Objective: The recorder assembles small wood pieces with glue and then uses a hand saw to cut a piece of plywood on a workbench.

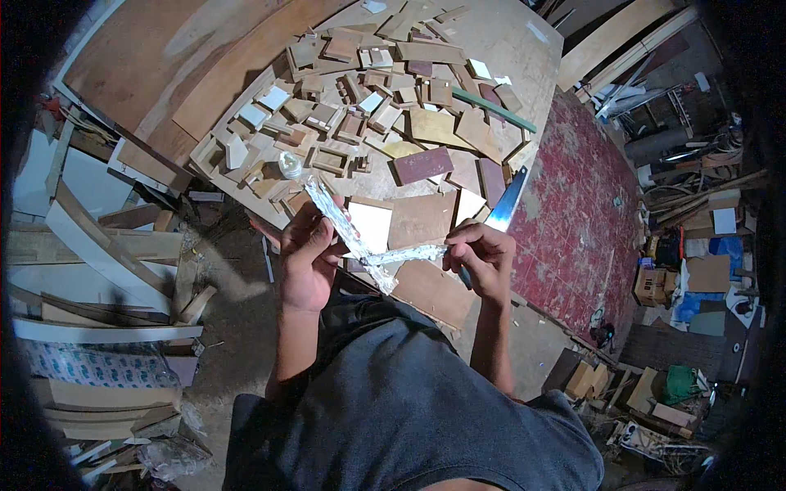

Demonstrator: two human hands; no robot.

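Note:
Above the near edge of the workbench point(524, 90), my left hand point(307, 250) is closed round a long strip wrapped in crinkled silvery foil point(350, 236). My right hand point(483, 258) pinches the end of a shorter foil-covered strip point(405, 254). The two strips meet at an angle near the long one's lower end; whether they are joined I cannot tell. A wide shiny blade point(509, 200) rises beyond my right hand, and a dark bluish handle end shows below it, in line with the blade. The fingers hide how it is held. Beside the long strip's upper end is a clear rounded object point(290, 165).
Many small wooden boxes and offcuts point(352, 123) cover the bench, with a green strip point(495, 110) and a maroon board piece point(423, 166) among them. Large wooden panels point(155, 57) lean at the far left. Curved boards point(106, 245) crowd the left; scrap heaps line the right.

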